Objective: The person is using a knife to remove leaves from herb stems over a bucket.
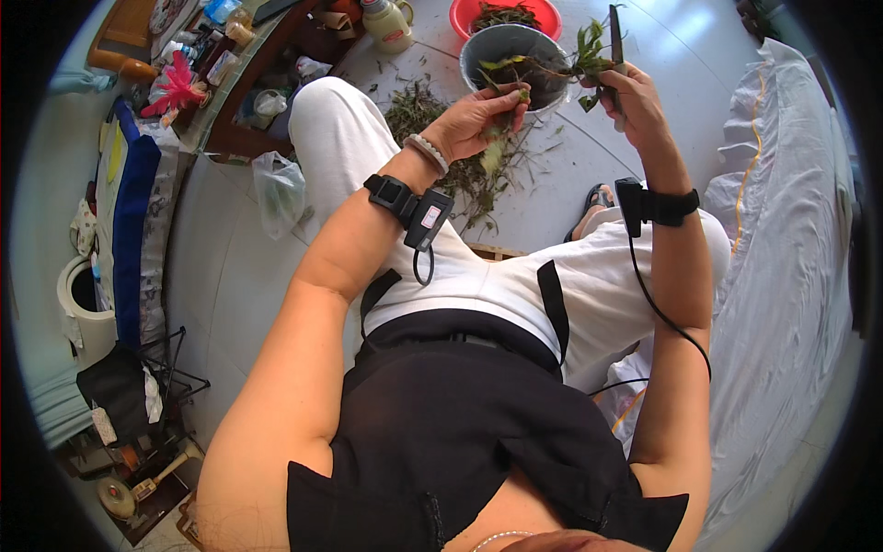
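Note:
My left hand (483,117) pinches green plant pieces between thumb and fingers, at the near rim of a grey basin (514,38). My right hand (635,100) holds a knife (615,38), its dark blade pointing up and away, together with a leafy green sprig (588,56). A thin stem spans from the sprig towards my left hand, over the basin. Behind the basin, a red plastic basin (455,17) contains more cut plant matter (506,15). A pile of green and brown leaves and stems (476,183) lies on the tiled floor beneath my left hand.
A cream thermos jug (388,26) stands beyond my left knee. A clear plastic bag (278,193) lies beside that leg. To the left is a cluttered wooden cabinet (221,103); white fabric (779,228) hangs along the right. A sandaled foot (594,207) shows near my right knee.

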`<state>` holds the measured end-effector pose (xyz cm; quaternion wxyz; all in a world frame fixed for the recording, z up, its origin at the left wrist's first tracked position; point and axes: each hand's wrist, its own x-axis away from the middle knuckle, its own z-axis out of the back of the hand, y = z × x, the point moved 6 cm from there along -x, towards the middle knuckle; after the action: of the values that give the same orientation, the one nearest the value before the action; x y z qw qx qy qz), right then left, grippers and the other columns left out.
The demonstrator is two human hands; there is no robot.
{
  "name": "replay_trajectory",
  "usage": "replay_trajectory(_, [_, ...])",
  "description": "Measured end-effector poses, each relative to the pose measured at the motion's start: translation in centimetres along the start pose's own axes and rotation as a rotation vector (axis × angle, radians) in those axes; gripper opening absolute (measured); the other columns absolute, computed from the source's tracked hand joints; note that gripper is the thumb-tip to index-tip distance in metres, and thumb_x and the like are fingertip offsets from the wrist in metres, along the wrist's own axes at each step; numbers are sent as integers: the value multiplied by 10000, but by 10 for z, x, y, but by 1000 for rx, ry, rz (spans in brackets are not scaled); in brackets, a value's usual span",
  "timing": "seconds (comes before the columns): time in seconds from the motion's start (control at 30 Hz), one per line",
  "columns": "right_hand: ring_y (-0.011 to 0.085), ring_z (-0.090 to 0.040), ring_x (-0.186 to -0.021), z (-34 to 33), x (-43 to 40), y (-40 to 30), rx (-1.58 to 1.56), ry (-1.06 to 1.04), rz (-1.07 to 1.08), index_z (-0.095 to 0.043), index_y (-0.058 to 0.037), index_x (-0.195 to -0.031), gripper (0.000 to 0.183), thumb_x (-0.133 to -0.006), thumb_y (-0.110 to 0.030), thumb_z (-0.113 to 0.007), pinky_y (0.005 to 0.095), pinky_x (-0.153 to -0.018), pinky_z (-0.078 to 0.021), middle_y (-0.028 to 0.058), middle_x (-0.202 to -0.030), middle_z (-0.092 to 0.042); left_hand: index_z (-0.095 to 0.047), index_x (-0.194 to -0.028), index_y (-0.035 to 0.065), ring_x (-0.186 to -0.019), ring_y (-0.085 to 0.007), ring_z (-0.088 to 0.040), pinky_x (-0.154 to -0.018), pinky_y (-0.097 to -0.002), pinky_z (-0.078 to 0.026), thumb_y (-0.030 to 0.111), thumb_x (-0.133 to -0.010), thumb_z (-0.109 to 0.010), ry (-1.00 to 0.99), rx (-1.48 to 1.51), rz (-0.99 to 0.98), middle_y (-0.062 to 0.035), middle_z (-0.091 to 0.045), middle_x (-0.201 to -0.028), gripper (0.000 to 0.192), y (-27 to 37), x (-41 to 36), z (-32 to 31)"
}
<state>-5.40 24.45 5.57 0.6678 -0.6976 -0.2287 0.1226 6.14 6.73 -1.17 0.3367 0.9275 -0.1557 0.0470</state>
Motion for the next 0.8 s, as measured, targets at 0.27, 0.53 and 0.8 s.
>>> replay_trajectory(0.27, [62, -421, -449, 6, 4, -12, 8, 148, 8, -528, -39, -866, 69, -838, -96, -554, 199, -383, -308, 69, -678, -612, -528, -1146, 35, -1002, -192, -609, -876, -362, -526, 167, -968, -429, 64, -56, 61, -90, -593, -1133, 243, 6, 3, -25])
replay_trajectory(0.53, [92, -446, -474, -14, -28, -14, -214, 9, -54, -540, -12, -919, 107, -837, -79, -531, 223, -390, -337, 82, -684, -577, -551, -1076, -19, -830, -197, -612, -721, -317, -502, 196, -849, -611, 274, -1033, 413, -113, -628, -933, 318, -36, 18, 75])
replay_trajectory(0.8, [138, -493, -519, -7, -71, 45, -738, -177, -214, -519, -42, -929, 112, -867, -128, -482, 250, -393, -368, 86, -743, -579, -646, -891, -22, -759, -155, -626, -706, -277, -487, 391, -796, -675, 313, -1047, -402, -98, -663, -819, 425, 102, -45, 9])
